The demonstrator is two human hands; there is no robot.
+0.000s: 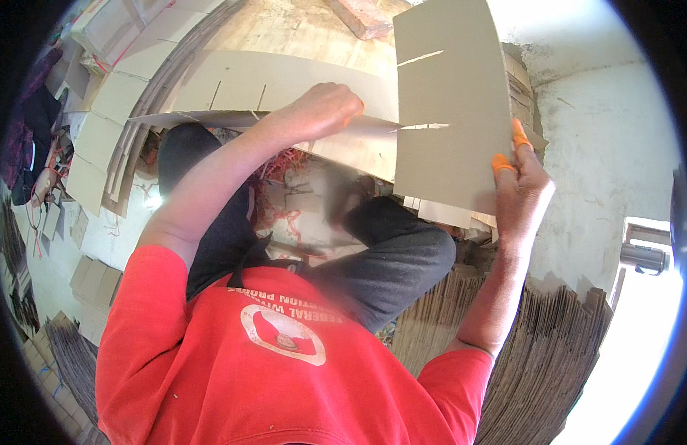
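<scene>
My right hand grips the right edge of a flat grey-brown cardboard sheet, held raised; orange covers sit on its fingertips. Two torn-looking slits run in from that sheet's left side. My left hand is closed at the long edge of a cardboard strip, its fingertips mostly hidden. Behind the strip lies another pale cardboard piece with two dark slots. The raised sheet's left side meets the strip's right end; I cannot tell whether their slots are joined.
A wooden board carries a brick at the far side. Tall stacks of cardboard stand at lower right, with more cardboard pieces at left. Red shreds lie between my legs. A white wall rises at right.
</scene>
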